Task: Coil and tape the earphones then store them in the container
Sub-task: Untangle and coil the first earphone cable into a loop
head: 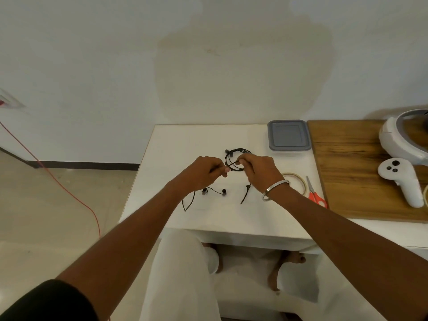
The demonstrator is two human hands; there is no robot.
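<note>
Both hands, left [206,172] and right [257,169], pinch the earphones [235,162] coil above mid surface [176,144]; loose ends trail nearer. Keep loops even, feed slack gradually. Tape [294,181] lies right, container [288,137] far right.

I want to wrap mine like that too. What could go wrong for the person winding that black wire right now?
1. The earphones are coiled only between the left hand and right hand; a slip could let the loops spring open.
2. Loose ends trail on the table and may tangle.
3. The tape roll and scissors need a free hand.
</note>
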